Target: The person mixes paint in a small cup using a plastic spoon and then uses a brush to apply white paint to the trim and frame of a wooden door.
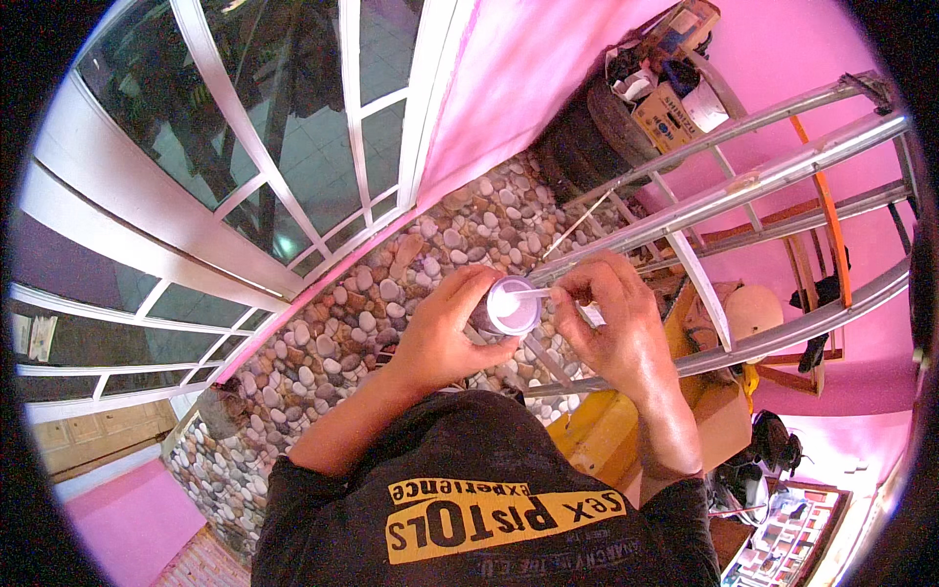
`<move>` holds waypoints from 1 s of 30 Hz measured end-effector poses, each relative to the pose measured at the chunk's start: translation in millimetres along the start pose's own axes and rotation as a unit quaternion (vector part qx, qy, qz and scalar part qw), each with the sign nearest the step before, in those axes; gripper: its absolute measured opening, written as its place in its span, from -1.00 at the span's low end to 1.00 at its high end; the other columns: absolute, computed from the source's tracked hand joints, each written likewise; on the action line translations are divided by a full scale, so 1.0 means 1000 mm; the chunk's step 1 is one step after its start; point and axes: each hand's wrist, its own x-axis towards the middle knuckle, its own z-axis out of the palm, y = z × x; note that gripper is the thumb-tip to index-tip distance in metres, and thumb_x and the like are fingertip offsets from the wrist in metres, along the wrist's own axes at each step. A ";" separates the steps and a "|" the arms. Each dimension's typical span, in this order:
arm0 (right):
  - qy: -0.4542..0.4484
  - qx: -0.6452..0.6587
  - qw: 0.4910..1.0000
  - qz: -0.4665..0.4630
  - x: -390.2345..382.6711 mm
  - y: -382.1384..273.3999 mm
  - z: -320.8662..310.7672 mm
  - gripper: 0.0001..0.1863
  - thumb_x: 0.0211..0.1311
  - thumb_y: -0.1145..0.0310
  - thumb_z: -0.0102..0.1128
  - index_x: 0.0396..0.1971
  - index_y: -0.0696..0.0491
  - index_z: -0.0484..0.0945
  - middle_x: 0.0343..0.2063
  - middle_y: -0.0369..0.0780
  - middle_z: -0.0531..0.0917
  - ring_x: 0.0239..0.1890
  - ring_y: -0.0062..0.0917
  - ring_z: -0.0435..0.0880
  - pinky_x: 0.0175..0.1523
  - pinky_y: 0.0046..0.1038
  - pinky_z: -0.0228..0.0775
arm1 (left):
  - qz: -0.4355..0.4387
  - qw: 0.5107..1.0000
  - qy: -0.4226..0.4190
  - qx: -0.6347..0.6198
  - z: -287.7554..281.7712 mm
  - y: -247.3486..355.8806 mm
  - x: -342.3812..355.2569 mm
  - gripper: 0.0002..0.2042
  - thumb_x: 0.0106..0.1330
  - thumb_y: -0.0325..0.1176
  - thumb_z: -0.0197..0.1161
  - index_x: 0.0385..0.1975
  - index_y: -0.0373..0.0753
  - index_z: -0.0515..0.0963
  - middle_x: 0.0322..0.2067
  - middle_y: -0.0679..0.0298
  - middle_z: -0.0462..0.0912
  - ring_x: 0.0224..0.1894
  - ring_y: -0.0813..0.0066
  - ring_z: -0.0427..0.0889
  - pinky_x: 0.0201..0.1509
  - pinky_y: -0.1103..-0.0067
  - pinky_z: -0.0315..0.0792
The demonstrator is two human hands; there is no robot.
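My left hand (442, 328) is wrapped around a small spray can with a white round top (513, 305), held upright in front of my chest. My right hand (608, 313) pinches a thin white straw tube (533, 292) at the can's top, thumb and fingers closed on it. Both forearms come up from my dark shirt at the lower edge. The can's body is mostly hidden by my left fingers.
An aluminium ladder (743, 186) leans across the right, close behind my hands. A pebble-pattern wall base (411, 264) and a white-framed glass window (245, 147) fill the left. Tyres and cardboard boxes (636, 98) sit at the upper right against the pink wall.
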 end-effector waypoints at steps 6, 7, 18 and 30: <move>0.001 -0.011 1.000 -0.012 0.004 0.005 0.004 -0.73 0.02 0.52 0.46 -0.28 0.14 0.56 -0.28 -0.06 0.61 -0.16 -0.06 0.64 -0.03 -0.14 0.54 | 0.007 1.000 -0.008 0.007 -0.001 0.003 -0.001 -0.34 -0.02 -0.28 0.60 0.12 -0.35 0.52 0.08 -0.02 0.59 0.12 -0.01 0.64 0.18 0.31 0.56; 0.001 -0.015 1.000 -0.015 0.004 0.005 0.004 -0.72 0.01 0.52 0.47 -0.28 0.14 0.56 -0.28 -0.05 0.61 -0.16 -0.06 0.64 -0.02 -0.14 0.54 | 0.009 1.000 -0.005 0.007 -0.001 0.003 -0.001 -0.35 -0.02 -0.28 0.59 0.12 -0.35 0.52 0.08 -0.02 0.59 0.12 -0.01 0.64 0.18 0.31 0.56; 0.017 -0.043 0.999 0.008 -0.002 -0.003 -0.014 -0.73 0.02 0.52 0.47 -0.28 0.13 0.57 -0.26 -0.08 0.63 -0.15 -0.11 0.66 -0.04 -0.18 0.58 | 0.013 1.000 0.001 -0.009 0.001 0.005 -0.003 -0.34 -0.01 -0.31 0.59 0.14 -0.36 0.50 0.08 -0.01 0.58 0.14 0.02 0.64 0.21 0.33 0.54; 0.017 -0.010 0.999 -0.028 -0.012 -0.011 -0.024 -0.76 0.10 0.58 0.46 -0.28 0.13 0.55 -0.35 -0.14 0.62 -0.29 -0.29 0.67 -0.22 -0.30 0.54 | -0.003 1.000 -0.012 0.010 0.002 0.003 -0.003 -0.33 -0.02 -0.29 0.59 0.14 -0.35 0.50 0.08 0.00 0.58 0.12 0.01 0.64 0.19 0.32 0.54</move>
